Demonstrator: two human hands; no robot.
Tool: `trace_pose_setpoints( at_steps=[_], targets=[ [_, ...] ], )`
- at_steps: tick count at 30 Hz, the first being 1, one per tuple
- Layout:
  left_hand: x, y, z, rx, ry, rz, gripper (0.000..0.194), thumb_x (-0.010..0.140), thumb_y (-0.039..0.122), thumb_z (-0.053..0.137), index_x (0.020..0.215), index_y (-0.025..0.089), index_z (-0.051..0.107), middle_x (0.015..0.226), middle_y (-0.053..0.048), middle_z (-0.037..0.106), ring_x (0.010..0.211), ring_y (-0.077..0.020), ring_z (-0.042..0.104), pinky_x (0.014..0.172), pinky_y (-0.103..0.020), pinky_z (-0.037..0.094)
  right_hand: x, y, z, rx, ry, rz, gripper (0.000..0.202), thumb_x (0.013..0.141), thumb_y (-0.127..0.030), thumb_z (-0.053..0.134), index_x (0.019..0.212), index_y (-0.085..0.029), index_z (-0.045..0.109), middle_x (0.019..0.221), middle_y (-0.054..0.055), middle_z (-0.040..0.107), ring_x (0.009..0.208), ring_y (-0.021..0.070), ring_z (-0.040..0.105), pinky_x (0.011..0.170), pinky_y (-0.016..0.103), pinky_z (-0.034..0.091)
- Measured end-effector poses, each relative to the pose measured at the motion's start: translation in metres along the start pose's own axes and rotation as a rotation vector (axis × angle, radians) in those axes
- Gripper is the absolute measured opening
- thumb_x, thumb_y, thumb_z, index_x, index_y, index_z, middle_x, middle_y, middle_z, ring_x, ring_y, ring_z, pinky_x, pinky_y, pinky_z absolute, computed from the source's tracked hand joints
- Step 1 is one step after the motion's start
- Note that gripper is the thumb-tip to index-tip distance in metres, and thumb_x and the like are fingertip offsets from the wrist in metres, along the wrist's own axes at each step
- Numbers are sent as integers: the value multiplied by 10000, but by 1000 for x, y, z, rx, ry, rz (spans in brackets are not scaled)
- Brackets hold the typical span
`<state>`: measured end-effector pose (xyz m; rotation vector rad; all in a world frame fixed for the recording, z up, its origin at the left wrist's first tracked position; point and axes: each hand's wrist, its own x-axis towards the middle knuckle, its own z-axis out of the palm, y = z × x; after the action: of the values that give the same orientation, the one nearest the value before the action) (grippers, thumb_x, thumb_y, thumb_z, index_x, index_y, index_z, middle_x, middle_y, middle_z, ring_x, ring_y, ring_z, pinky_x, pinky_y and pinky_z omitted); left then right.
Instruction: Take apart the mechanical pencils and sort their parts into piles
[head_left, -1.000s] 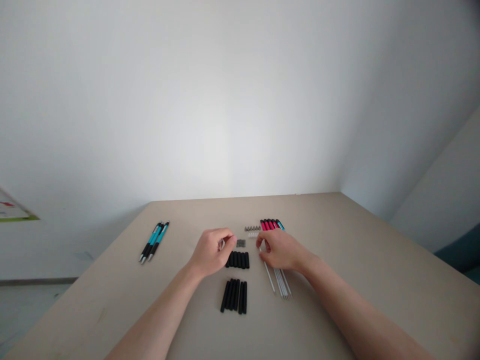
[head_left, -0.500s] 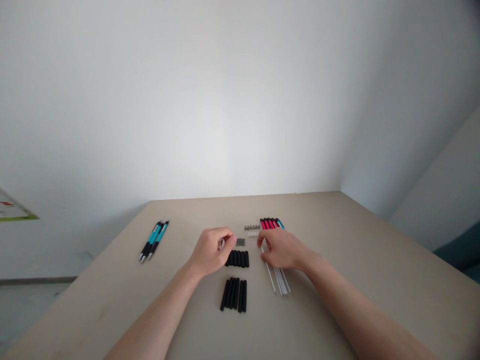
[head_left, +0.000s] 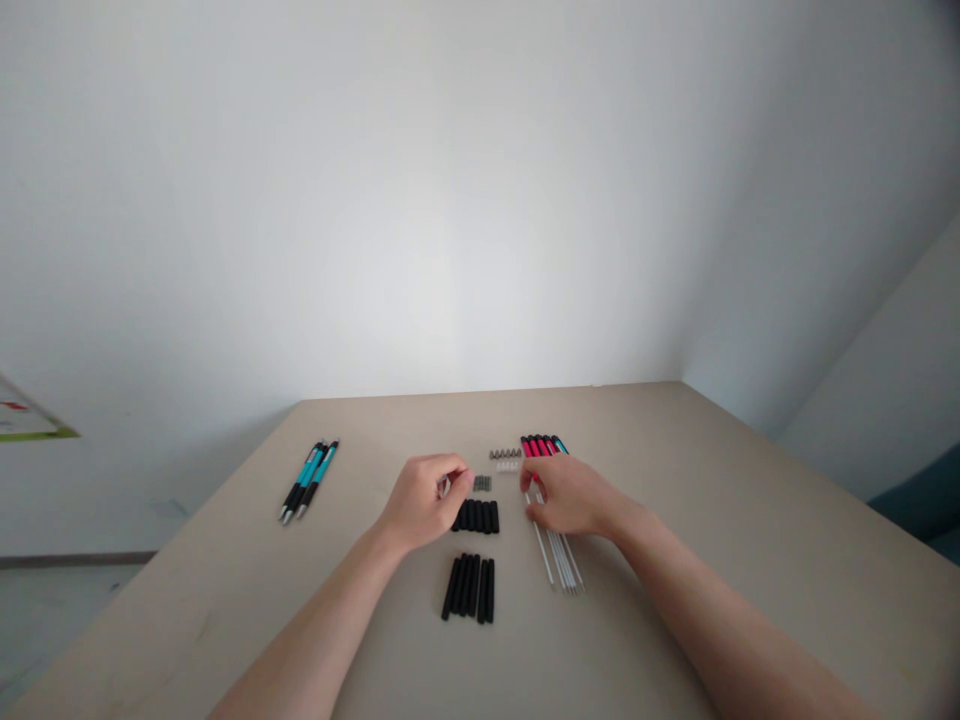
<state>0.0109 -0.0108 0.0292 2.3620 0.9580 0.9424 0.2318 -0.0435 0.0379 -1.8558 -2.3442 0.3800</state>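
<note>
My left hand (head_left: 424, 500) is closed in a pinch above the table, just left of a row of small springs (head_left: 482, 483). Whatever its fingertips hold, if anything, is too small to make out. My right hand (head_left: 566, 492) hovers low over a bunch of thin white pen refills (head_left: 561, 565); its thumb and index finger are apart, and one refill (head_left: 543, 552) lies off to the left side of the bunch. The palm hides the upper part of the refills. Short black grips (head_left: 478, 517) and longer black tubes (head_left: 469, 588) lie in two rows between my forearms.
Pink pen barrels and a teal one (head_left: 544, 445) lie beyond my right hand. Small metal tips (head_left: 505, 454) and clear plastic pieces (head_left: 508, 467) stand in rows beside them. Three teal-and-black pens (head_left: 309, 480) rest at left. A white wall (head_left: 480, 200) rises behind the table (head_left: 390, 425).
My right hand has shifted slightly to the right over the refills, and its index finger has curled a little. My left hand is almost still.
</note>
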Motion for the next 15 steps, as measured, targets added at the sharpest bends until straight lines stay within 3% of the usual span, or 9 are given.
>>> trace_pose_setpoints(
  at_steps=[15],
  targets=[
    [-1,-1,0,5,1,-1,291,867,279,455,614,150,521,552,32,468,510,-80,400,505,-204,295,-1,1,1,4,-18,-5,280,649,-274,627,919,-200,645,848,61,663,791,210,593,634,267,372]
  ],
)
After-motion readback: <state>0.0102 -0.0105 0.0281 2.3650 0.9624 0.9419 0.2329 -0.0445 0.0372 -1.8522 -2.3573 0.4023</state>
